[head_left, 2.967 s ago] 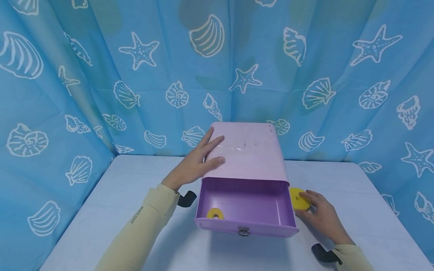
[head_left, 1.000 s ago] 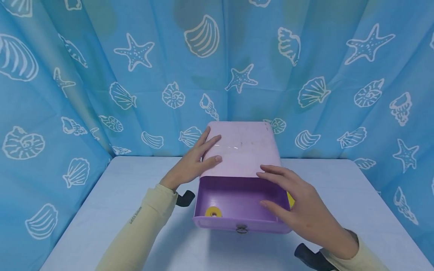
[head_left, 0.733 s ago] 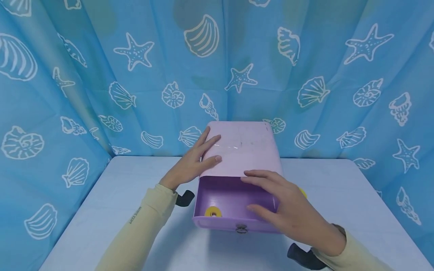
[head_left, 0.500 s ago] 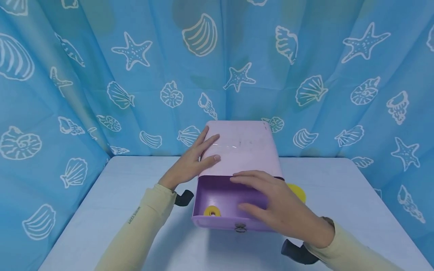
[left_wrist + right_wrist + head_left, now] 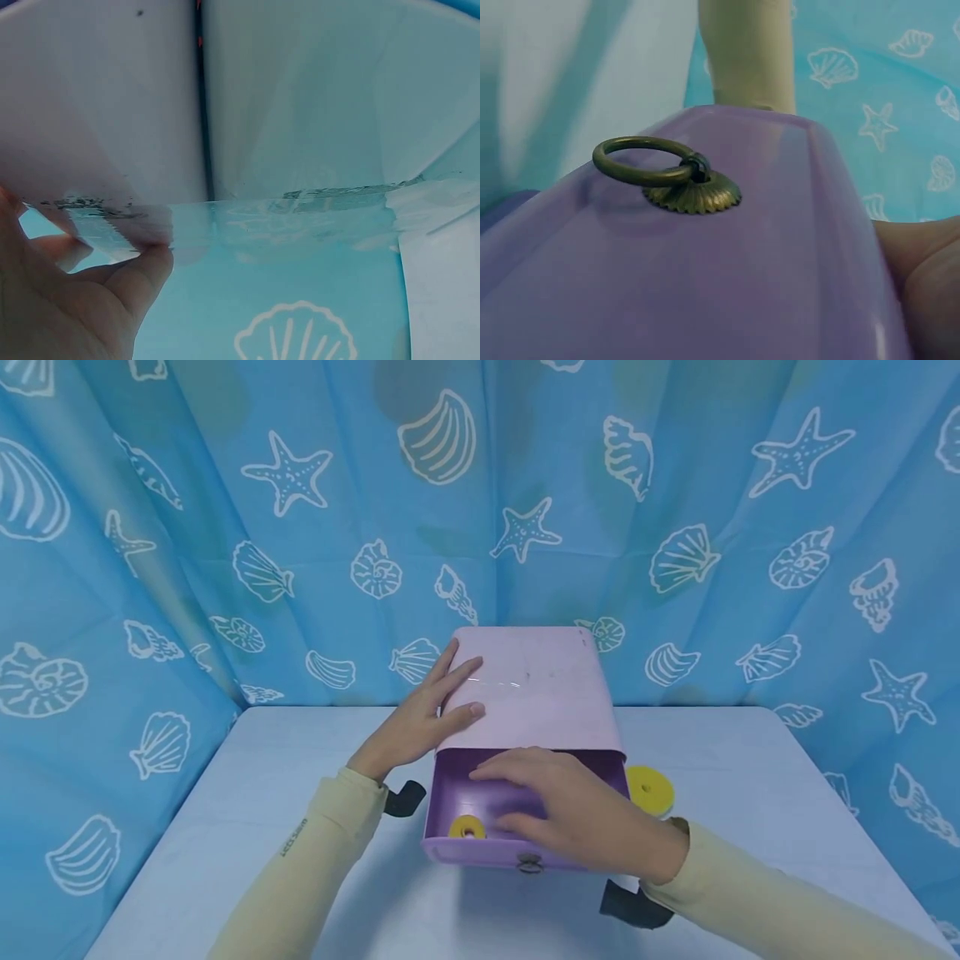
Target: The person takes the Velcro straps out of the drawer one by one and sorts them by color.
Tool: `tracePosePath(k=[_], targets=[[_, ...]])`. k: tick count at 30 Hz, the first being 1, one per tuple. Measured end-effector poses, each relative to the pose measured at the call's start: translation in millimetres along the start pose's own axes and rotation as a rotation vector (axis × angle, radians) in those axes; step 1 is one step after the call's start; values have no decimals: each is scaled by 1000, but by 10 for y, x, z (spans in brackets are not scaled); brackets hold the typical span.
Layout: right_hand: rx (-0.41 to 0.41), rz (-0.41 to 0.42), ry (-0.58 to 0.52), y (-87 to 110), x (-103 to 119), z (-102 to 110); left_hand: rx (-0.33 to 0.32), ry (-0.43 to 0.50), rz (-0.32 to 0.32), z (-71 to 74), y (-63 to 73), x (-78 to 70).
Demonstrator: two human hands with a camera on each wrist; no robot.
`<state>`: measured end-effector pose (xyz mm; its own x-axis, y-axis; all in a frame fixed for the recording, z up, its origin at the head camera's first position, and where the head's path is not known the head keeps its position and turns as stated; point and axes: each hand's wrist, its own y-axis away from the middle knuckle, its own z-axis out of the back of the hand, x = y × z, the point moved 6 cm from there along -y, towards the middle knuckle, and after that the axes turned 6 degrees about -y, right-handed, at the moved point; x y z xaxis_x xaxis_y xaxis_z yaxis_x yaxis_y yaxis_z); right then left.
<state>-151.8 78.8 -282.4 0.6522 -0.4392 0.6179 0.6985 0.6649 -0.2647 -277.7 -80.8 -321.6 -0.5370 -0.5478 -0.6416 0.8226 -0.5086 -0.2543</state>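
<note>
A pale pink box [image 5: 536,693] stands on the table with its purple drawer [image 5: 480,852] pulled out toward me. My left hand [image 5: 420,718] rests on the box's left side, fingers spread over the top edge. Over the drawer hovers my right hand [image 5: 570,810], fingers slightly bent and holding nothing; it covers much of the drawer's right half. A small yellow ring [image 5: 456,825] lies in the drawer's front left corner, left of the right hand's fingertips. On the drawer front, a brass ring pull [image 5: 697,195] shows large in the right wrist view.
A yellow disc [image 5: 658,789] with a small central hole lies on the table right of the box. The white-covered table [image 5: 300,827] backs onto a blue curtain [image 5: 337,527] with white shell prints. Clear tape [image 5: 330,217] runs along the box in the left wrist view.
My right hand has left the yellow disc at the box's right, risen over the drawer and moved left toward the small yellow ring. The left hand has stayed on the box.
</note>
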Motion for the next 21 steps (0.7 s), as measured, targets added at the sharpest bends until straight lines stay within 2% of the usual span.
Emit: tracePosePath(k=[8, 15, 21], targets=[[119, -65, -35, -157, -41, -105, 4, 5, 26, 3, 3, 24], [254, -163, -51, -266, -91, -186, 5, -5, 30, 0, -2, -2], [323, -150, -1, -338, -92, -237, 3, -4, 29, -3, -2, -2]])
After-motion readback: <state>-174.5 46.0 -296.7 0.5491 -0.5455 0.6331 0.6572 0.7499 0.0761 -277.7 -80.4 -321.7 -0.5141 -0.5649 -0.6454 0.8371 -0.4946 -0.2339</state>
